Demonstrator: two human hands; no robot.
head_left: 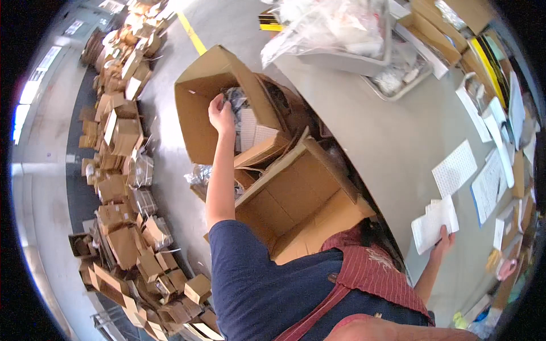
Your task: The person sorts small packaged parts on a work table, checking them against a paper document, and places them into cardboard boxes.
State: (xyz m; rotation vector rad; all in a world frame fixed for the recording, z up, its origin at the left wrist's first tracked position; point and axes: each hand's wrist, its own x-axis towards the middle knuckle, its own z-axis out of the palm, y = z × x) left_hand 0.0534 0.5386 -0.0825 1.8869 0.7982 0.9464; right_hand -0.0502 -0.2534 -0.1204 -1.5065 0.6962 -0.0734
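My left arm reaches out over an open cardboard box [196, 128]. My left hand [222, 115] is closed at a dark grey plastic bag [236, 98] inside the box, its fingertips partly hidden. Next to the bag in the same box lies a white printed sheet [254, 129]. My right hand [445, 244] grips a small stack of white papers [435, 223] over the grey table [364, 136]. Something dark and thin, perhaps a pen, shows by its fingers. Just beyond that stack, a printed sheet [462, 168] lies flat on the table.
A larger open carton [301, 207] stands directly before me, against the table's side. Grey trays [355, 63] with clear plastic bags sit on the table's far end. A clipboard [488, 187] and folders line its right side. Many cardboard boxes [122, 244] are heaped along the floor at left.
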